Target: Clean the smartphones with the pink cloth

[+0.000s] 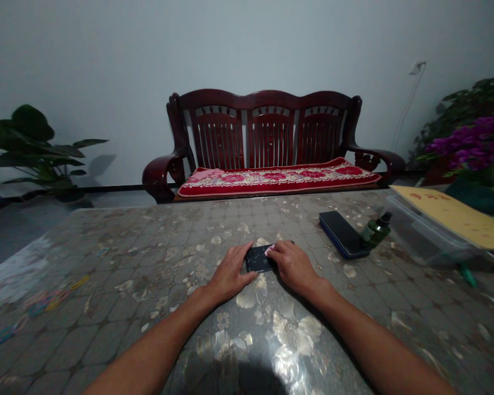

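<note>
A dark phone-like device (258, 259) lies flat on the patterned table (156, 263), with small light specks on its surface. My left hand (231, 272) grips its left end, thumb on the near edge and fingers at the far edge. A small pink cloth (269, 250) is pinched under the fingers of my right hand (291, 264), pressed on the right part of the device. The device's right end is mostly hidden by that hand.
Right of my hands lie a dark-topped blue case (342, 233) and a green bottle (376, 229). A clear plastic box (426, 233) under yellow paper (456, 215) stands farther right. Colourful bands (51, 300) lie left. Behind are a wooden bench (269, 101) and plants.
</note>
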`<state>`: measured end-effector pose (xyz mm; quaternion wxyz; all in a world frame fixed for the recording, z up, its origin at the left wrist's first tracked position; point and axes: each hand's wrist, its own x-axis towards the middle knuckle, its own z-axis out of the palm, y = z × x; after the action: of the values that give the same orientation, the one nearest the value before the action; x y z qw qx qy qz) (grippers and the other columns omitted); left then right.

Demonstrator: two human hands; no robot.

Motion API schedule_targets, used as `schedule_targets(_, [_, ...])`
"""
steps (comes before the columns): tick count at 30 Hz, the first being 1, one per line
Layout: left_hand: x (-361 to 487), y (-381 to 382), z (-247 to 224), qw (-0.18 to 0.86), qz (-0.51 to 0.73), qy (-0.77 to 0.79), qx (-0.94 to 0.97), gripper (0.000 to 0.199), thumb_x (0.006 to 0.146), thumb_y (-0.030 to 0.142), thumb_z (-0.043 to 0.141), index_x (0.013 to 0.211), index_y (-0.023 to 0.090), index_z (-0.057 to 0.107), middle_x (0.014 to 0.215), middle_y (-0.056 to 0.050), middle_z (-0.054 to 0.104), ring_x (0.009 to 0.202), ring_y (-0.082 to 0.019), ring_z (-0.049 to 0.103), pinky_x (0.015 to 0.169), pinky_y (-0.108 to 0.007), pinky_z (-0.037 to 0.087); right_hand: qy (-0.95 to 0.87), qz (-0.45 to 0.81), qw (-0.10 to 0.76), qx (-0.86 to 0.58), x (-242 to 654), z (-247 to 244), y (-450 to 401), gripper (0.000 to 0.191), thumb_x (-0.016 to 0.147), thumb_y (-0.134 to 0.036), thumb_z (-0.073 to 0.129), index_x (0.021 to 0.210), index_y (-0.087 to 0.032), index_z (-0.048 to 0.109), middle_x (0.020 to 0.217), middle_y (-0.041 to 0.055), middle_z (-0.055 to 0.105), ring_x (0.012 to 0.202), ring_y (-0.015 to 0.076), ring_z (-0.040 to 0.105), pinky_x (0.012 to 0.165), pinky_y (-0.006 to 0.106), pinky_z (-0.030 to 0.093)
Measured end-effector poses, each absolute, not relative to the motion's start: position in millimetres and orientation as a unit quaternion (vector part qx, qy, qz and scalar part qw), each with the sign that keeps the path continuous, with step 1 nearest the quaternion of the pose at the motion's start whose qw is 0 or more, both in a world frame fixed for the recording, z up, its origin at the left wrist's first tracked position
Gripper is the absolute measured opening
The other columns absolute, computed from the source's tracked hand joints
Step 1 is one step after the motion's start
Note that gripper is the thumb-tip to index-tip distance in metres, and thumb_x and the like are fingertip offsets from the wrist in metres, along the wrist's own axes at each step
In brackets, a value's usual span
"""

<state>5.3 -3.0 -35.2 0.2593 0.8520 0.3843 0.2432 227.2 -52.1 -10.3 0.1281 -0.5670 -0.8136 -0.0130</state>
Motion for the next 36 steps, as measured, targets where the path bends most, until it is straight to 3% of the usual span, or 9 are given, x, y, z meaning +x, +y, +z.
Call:
schedule_targets(9, [6,-4,-35,0.25,0.241,0.389,0.853,0.076,0.078,0.023,0.071,0.149,0.018,0.043,0.144,-0.014,0.055,0.132,-0.032,0.048,0.113,-0.052,0.039,-0.745,-0.029,0.095,-0.66,246,-2,-42,0.033,0.096,-0.012,0.048,0.115,-0.02,0.074,0.107,0.0111,0.068,0.1,0.0252,0.059,0.084,0.033,0.042])
schedule_targets(18, [5,-1,-37,0.23,0.24,0.377,0.864,0.07,0.078,0.023,0.072,0.143,0.019,0.048,0.139,-0.013,0.059,0.129,-0.032,0.051,0.112,-0.052,0.041,-0.818,-0.004,0.104,-0.565,223,-3,-43,0.03,0.099,-0.017,0.049,0.122,-0.02,0.069,0.111,0.0099,0.068,0.104,0.0235,0.058,0.087,0.031,0.042])
schedule_targets(28, [4,0,-37,0.197,0.244,0.353,0.881,0.047,0.079,0.025,0.073,0.125,0.02,0.064,0.131,-0.012,0.064,0.123,-0.031,0.056,0.108,-0.05,0.045,-0.764,-0.02,0.094,-0.638,243,-1,-42,0.034,0.094,-0.011,0.05,0.118,-0.021,0.072,0.111,0.0112,0.068,0.101,0.0241,0.059,0.086,0.032,0.042])
schedule_targets(36, [3,2,-39,0.191,0.244,0.353,0.883,0.048,0.078,0.027,0.075,0.125,0.02,0.065,0.131,-0.013,0.064,0.124,-0.031,0.056,0.107,-0.05,0.046,-0.795,-0.001,0.11,-0.597,239,-2,-51,0.034,0.094,-0.012,0.049,0.117,-0.023,0.072,0.108,0.0081,0.068,0.103,0.0226,0.059,0.088,0.03,0.041])
